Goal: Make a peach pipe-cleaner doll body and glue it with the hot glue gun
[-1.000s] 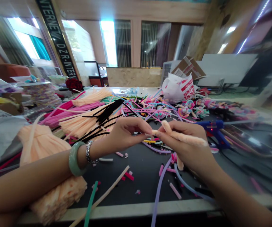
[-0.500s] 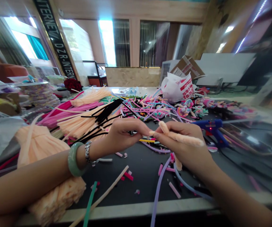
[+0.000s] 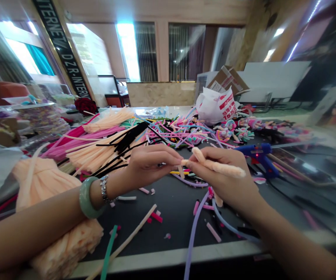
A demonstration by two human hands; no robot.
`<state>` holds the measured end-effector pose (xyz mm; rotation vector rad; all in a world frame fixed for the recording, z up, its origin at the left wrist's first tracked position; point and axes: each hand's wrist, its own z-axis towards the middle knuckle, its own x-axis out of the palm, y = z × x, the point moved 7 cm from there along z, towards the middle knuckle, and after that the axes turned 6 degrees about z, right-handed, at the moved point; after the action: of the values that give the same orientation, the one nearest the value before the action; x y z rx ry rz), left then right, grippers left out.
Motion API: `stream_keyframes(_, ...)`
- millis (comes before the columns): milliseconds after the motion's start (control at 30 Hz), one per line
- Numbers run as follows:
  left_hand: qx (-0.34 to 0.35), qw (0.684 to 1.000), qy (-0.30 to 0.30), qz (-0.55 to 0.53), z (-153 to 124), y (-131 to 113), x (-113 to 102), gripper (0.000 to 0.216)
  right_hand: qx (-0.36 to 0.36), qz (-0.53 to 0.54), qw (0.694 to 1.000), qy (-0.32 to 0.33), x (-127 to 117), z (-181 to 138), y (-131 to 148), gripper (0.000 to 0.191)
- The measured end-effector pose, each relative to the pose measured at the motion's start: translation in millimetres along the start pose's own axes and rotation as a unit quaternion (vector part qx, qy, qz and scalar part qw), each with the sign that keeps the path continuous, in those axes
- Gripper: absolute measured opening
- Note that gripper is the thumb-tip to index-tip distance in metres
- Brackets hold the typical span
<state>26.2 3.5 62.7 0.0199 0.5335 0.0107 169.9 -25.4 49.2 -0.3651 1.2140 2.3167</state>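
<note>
My right hand (image 3: 219,175) is shut on a fuzzy peach chenille pipe cleaner (image 3: 222,168), whose thick end sticks out to the right. My left hand (image 3: 152,165) meets it at the middle of the view, pinching the stem's thin tip between finger and thumb. A short peach end (image 3: 181,171) pokes down between my fingertips. A jade bangle (image 3: 88,203) and a metal chain bracelet (image 3: 104,189) sit on my left wrist. Under that forearm lies a pleated peach pipe-cleaner piece (image 3: 44,182).
Bundles of peach, pink and black pipe cleaners (image 3: 104,146) spread behind my hands. A blue glue gun (image 3: 259,157) lies to the right. Loose purple and green stems and offcuts cover the black table mat (image 3: 168,221). A white plastic bag (image 3: 214,105) stands behind the pile.
The whole view has turned slightly, shifting the scene left. My hands have shifted left with it and still pinch the peach stem, with its short end now showing below my fingertips.
</note>
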Motion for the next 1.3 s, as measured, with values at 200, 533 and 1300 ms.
stream_keyframes(200,0.038,0.998,0.012,0.050,-3.4,-4.6,1.8,0.015,-0.001,-0.005,1.000,0.002,-1.3,-0.6,-0.1,0.018)
stream_keyframes(533,0.027,1.000,0.010,0.007,-4.9,-2.2,3.5,0.022,-0.019,-0.008,1.000,-0.010,-2.0,-0.6,0.3,0.017)
stream_keyframes(1300,-0.071,0.995,0.027,-0.060,-5.3,5.7,6.5,0.016,-0.136,-0.042,0.990,-0.011,1.8,-5.0,16.3,0.020)
